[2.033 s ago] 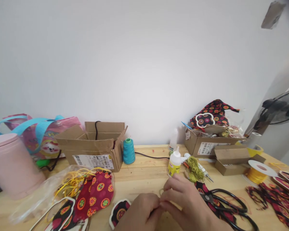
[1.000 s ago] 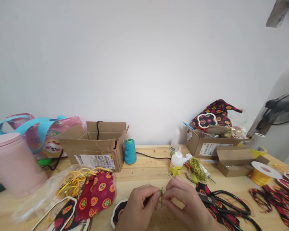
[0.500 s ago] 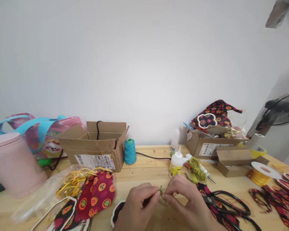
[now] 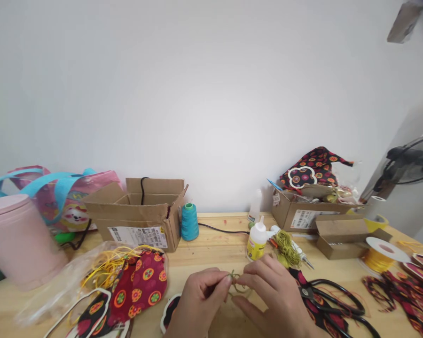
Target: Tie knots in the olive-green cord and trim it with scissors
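Observation:
Low in the middle of the view, my left hand pinches a thin green cord between thumb and index finger. Small loops of the cord stand up at the fingertips. My right hand is beside it, thumb and index finger apart, with the index fingertip touching a cord loop. Part of a white-edged dark patch shows behind my left wrist. Black-handled scissors lie just right of my right hand, partly over dark patterned fabric.
A glue bottle and a green cord bundle stand beyond my hands. Further off are a teal thread cone, an open cardboard box and a yellow cord spool. Red flowered fabric lies left.
My right thumb has come away from the index finger, opening the earlier pinch. The cord's loops have shifted slightly left and look wider; my left hand still pinches the cord.

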Demonstrator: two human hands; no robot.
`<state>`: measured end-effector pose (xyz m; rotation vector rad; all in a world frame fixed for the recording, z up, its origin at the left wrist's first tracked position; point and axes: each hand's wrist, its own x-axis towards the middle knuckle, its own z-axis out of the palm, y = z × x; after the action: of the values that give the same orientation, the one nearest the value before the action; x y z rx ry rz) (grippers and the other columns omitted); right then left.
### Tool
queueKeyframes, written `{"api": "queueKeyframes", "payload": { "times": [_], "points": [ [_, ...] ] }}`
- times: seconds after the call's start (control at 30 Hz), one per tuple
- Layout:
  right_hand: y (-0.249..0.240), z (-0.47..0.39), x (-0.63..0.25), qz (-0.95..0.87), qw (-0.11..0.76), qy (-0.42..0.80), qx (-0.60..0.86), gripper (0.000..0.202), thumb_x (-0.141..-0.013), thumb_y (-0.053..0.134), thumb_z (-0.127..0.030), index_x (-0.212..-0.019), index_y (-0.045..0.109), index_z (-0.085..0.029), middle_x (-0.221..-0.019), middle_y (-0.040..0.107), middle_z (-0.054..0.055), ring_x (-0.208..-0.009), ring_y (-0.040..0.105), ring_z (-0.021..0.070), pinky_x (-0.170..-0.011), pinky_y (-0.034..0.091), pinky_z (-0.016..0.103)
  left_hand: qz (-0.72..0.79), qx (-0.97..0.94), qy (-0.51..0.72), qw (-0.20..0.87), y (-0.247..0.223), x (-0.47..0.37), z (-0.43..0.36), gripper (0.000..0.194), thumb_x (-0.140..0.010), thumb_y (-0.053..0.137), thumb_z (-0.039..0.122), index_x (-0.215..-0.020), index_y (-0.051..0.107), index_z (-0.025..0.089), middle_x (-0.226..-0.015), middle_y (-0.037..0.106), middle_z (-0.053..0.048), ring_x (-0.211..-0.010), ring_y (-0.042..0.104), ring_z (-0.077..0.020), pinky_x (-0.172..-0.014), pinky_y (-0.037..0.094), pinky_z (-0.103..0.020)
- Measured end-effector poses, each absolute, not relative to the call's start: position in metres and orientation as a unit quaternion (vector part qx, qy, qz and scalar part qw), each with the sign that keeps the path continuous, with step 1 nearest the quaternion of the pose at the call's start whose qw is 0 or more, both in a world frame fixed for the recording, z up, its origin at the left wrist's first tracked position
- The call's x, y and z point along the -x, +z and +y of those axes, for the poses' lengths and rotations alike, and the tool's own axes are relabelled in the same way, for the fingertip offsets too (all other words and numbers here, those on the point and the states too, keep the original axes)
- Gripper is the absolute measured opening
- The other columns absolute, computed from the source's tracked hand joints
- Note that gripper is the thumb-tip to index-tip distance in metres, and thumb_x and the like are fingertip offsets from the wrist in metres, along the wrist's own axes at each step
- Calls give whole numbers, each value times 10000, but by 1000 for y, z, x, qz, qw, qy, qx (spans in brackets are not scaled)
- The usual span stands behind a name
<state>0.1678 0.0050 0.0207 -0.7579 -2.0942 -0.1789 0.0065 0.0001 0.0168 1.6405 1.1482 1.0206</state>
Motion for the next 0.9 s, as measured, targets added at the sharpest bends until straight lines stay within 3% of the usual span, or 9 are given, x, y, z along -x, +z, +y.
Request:
{"api": "queueKeyframes", "payload": {
  "times": [0.13, 0.3, 0.4, 0.5, 0.6, 0.9],
  "points": [
    [20, 3, -163, -840, 430, -112, 312, 28, -755, 585, -157, -753, 596, -183, -639, 610, 8, -578, 457, 146, -528, 312, 275, 463, -669, 402, 420, 17, -8, 0, 326, -799, 418, 302, -498, 395, 180, -532, 324, 46, -530, 324, -110, -498, 256, -226],
    [19, 2, -161, -834, 437, -90, 325, 110, -757, 526, -114, -679, 564, -183, -622, 596, 8, -564, 464, 135, -518, 321, 258, 467, -664, 400, 427, 15, -8, -1, 331, -802, 432, 315, -508, 456, 165, -517, 345, 48, -516, 336, -106, -487, 259, -219],
    [18, 3, -162, -828, 444, -77, 335, 32, -700, 587, -178, -707, 556, -180, -655, 601, 20, -586, 489, 149, -512, 341, 255, 468, -640, 411, 450, 14, -7, -1, 345, -796, 439, 347, -506, 465, 162, -482, 335, 57, -471, 315, -96, -455, 238, -219],
    [17, 3, -162, -829, 432, -94, 342, 121, -685, 643, -249, -757, 573, -182, -664, 611, 18, -587, 502, 159, -502, 343, 258, 464, -629, 401, 477, 14, -7, 0, 336, -794, 431, 377, -544, 484, 158, -467, 321, 66, -435, 286, -88, -424, 206, -221],
    [17, 4, -162, -831, 426, -107, 342, 26, -750, 597, -197, -740, 578, -182, -647, 620, 7, -568, 492, 146, -504, 337, 257, 459, -642, 400, 466, 14, -8, 0, 345, -796, 433, 359, -506, 416, 174, -486, 326, 58, -464, 298, -93, -444, 217, -225],
    [12, 2, -166, -869, 352, -148, 316, 214, -887, 390, -189, -816, 591, -174, -607, 596, 16, -540, 447, 152, -480, 269, 277, 485, -683, 388, 383, 11, -6, 0, 330, -835, 380, 305, -526, 369, 190, -535, 343, 47, -534, 349, -114, -507, 271, -220]
  ]
}}
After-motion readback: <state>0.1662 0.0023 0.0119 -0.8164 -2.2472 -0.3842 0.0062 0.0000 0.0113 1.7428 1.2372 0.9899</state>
